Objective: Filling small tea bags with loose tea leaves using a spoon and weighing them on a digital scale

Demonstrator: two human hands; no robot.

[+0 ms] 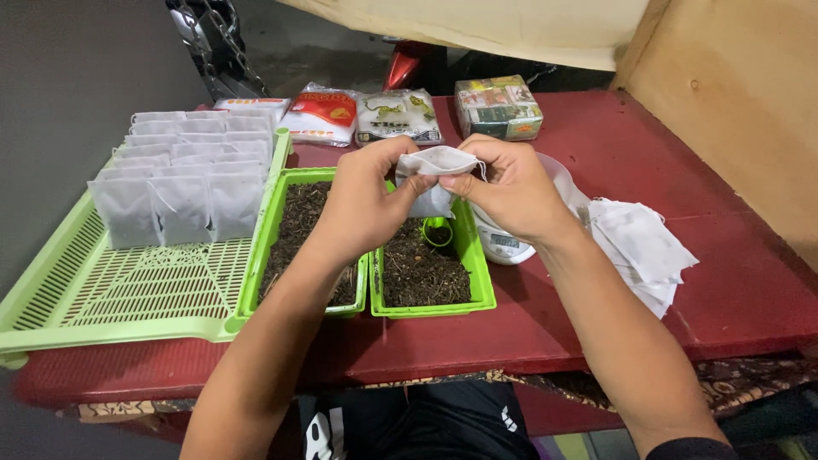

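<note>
Between two hands (439, 192), one white pouch (433, 170)

Two trays (422, 277) of loose tea sit mid-surface (733, 298); rack (128, 290) of filled bags left, scale (504, 244) and empty bags (643, 251) right, packets (396, 115) behind.

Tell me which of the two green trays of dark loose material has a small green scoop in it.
The right green tray, below the hands: a small green scoop lies in it. The left green tray holds none.

Even soft light, sharp centre, slight wide-angle bend at edges.
</note>
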